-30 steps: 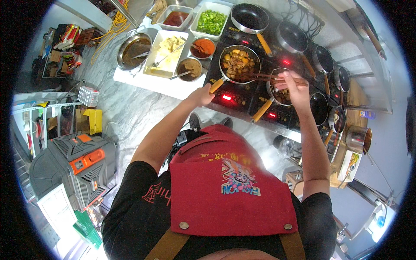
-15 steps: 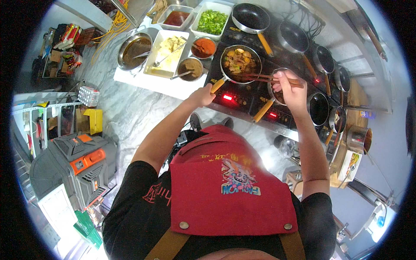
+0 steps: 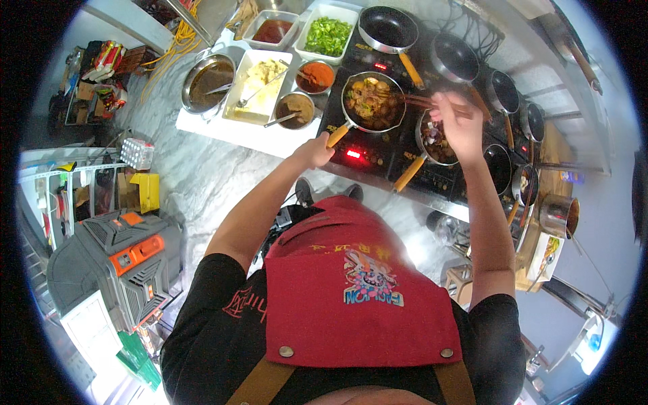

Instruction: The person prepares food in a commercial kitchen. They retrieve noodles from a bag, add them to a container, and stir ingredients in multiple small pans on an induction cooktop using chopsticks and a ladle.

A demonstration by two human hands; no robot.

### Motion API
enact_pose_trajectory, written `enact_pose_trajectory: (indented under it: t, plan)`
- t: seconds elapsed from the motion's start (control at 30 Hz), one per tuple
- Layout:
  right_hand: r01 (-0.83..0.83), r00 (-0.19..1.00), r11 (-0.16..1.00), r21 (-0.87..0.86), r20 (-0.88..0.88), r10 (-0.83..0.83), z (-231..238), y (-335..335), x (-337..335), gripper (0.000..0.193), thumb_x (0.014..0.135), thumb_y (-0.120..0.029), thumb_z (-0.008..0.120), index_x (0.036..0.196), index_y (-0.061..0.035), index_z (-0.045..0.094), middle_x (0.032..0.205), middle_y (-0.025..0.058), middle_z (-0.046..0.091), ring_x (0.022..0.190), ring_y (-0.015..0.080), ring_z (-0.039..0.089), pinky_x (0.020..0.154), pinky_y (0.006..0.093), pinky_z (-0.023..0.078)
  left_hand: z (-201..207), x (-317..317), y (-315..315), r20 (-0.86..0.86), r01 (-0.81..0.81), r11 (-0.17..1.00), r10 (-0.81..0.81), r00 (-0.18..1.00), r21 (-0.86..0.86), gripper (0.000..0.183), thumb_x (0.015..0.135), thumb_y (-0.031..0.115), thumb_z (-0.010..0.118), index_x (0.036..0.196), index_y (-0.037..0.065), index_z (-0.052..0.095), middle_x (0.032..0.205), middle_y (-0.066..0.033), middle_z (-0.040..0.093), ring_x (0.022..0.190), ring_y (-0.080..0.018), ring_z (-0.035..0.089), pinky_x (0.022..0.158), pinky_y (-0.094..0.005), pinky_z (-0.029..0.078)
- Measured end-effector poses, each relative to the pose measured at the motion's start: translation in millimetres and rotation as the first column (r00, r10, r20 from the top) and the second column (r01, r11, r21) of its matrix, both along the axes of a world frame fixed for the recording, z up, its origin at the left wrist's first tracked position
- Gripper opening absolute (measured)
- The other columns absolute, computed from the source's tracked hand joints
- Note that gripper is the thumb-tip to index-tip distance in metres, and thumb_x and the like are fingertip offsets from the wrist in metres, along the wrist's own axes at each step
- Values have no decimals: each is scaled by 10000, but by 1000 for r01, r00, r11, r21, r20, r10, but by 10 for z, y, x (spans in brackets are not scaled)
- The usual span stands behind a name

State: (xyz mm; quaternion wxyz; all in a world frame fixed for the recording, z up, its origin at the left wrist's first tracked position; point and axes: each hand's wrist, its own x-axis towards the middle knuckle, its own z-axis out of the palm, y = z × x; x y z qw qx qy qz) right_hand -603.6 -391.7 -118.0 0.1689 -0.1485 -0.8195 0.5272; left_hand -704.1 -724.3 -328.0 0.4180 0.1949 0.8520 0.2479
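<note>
My left hand is closed round the yellow wooden handle of a small frying pan. The pan sits on a black induction cooker and contains browned food pieces with bits of green in sauce. Between the fingers of my right hand are brown chopsticks, slightly blurred. Their tips reach the pan's right rim. Directly below my right hand stands a second pan of dark, chunky food, partly covered by the hand. Its yellow handle points toward me, untouched.
Left of the cookers are trays of chopped green vegetable and pale paste, bowls of red seasoning and brown seasoning, and a steel pot of dark liquid. Several black pans stand behind and to the right.
My right hand has shifted slightly up, and the chopstick tips have drawn back from over the food to the pan's right rim. More of the second pan's food shows. My left hand keeps its grip.
</note>
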Motion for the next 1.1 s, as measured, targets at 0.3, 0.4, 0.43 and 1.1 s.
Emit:
enact_pose_trajectory:
  t: [0.3,0.4,0.43,1.1]
  plan:
    - [-227,971,962,154,118,210,-254,-223,-297,329,1093,-263,711,914,12,713,777,70,729,700,145,735,654,302,570,85,-11,-28,24,-2,1000,2,1000,-10,446,1058,366,631,1311,27,491,953,-224,775,654,-361,748,651,-491,597]
    - [-255,950,966,39,196,242,-140,-331,-175,317,1099,-276,704,981,15,750,798,75,744,723,138,756,673,297,600,54,-4,-9,13,-9,1000,9,1000,5,438,1059,364,630,1306,33,484,943,-223,774,650,-359,747,647,-490,596]
    - [-220,961,976,-3,170,217,-111,-327,-146,320,1099,-278,703,997,21,757,816,72,754,726,136,756,669,293,602,39,-2,-13,9,-16,1000,16,1000,9,437,1059,363,630,1306,35,481,939,-223,773,649,-359,747,647,-490,595]
    - [-46,999,998,31,30,46,-133,-214,128,246,1067,-165,734,952,52,755,820,72,763,718,141,766,653,286,619,-17,-11,-25,22,-14,1000,14,1000,21,424,1062,362,630,1288,36,480,907,-215,766,642,-352,741,652,-496,581]
